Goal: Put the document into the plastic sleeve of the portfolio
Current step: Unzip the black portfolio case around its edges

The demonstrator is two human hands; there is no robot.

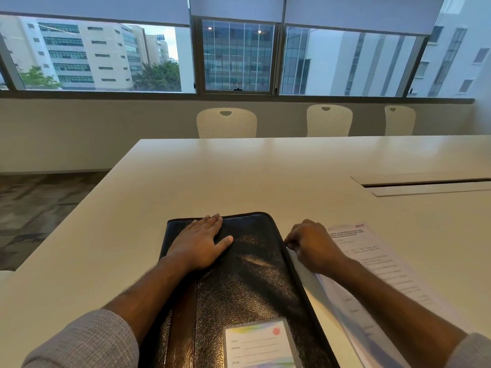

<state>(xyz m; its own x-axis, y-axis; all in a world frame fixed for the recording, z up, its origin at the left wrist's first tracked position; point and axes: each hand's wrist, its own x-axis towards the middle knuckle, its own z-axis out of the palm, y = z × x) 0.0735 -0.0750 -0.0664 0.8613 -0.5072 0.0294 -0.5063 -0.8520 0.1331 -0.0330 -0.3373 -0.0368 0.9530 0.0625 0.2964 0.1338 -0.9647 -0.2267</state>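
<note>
1. The document [372,258] lies flat on the bench [239,168], just right of the black portfolio [247,274].
2. The portfolio looks closed, so no plastic sleeve shows yet.
3. The left hand [199,243] presses flat on the cover, fingers straight.
4. The right hand [310,245] has curled fingers at the portfolio's right edge, maybe pinching it.
5. Left to do: open it, then slide the paper in.

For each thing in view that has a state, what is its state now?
portfolio: closed, flat on the table.
document: outside the portfolio, on the table to its right.
left hand: flat on the cover.
right hand: curled at the portfolio's right edge.
window blinds: partly lowered.
</note>
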